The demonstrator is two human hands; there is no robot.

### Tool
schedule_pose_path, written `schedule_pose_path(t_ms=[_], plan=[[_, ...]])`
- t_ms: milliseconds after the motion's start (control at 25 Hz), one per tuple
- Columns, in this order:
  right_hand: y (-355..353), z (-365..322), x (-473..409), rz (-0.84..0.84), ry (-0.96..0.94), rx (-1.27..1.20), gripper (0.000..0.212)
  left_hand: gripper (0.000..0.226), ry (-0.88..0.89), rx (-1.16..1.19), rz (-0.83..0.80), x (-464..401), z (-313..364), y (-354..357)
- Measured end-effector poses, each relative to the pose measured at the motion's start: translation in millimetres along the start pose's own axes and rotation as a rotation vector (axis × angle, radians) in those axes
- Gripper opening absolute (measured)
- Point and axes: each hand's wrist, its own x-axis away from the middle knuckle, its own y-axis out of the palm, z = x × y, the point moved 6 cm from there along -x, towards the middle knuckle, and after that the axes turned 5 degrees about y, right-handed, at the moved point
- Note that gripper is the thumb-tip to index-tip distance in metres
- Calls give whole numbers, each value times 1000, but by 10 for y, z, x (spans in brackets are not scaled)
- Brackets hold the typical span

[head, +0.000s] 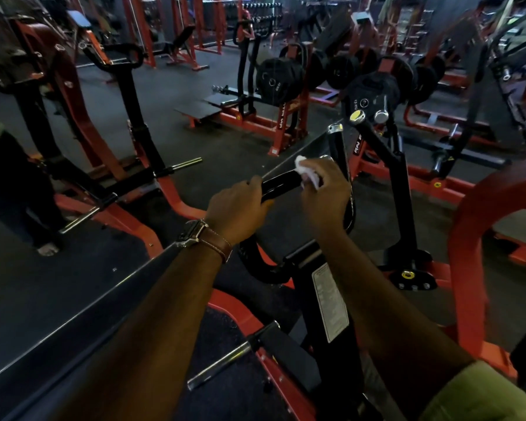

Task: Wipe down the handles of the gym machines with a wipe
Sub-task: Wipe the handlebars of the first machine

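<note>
- Left hand (237, 208) grips one black handle (281, 185).
- Right hand (324, 189) presses one white wipe (305, 171) onto it, just beside the left.

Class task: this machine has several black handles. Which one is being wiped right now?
The near black handle, gripped by the left hand, with the right hand pressing the white wipe on it. The upright silver-capped handles behind stand untouched.
</note>
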Motion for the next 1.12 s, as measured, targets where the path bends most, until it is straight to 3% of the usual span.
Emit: schedule_pose_path(t_ms=[80,200,240,360,400,560,640,720,840,920,1000,1040,1120], plan=[[-54,92,13,108,172,32,29,38,21,-85,-4,-3,88,-26],[142,-81,325,28,148,-13,24,35,54,-179,-12,-12,166,-21],[144,-49,314,50,250,-101,24,36,51,-181,-8,-18,169,-14],[214,327,260,259,860,-549,19,42,18,-138,-14,-26,154,5],[284,328,331,286,953,-648,19,43,16,-119,-15,-23,148,14],[471,96,692,55,1143,-935,32,48,32,-97,1,2,104,61],[480,265,563,67,1298,-1078,32,47,37,-93,20,11,103,54],[513,293,423,-17,1311,-1199,32,45,31,-80,21,20,107,55],[607,131,559,-297,1261,-1214,35,41,-1,-55,5,12,91,62],[555,210,554,-307,1270,-1219,34,39,-27,-44,-11,-7,75,54],[400,371,382,-198,1302,-1196,28,38,-35,-43,-17,-16,78,42],[322,422,297,-172,1280,-1094,23,39,-31,-45,-16,-12,92,31],[183,444,243,-221,1082,-538,16,40,-23,-71,-16,0,135,13]])
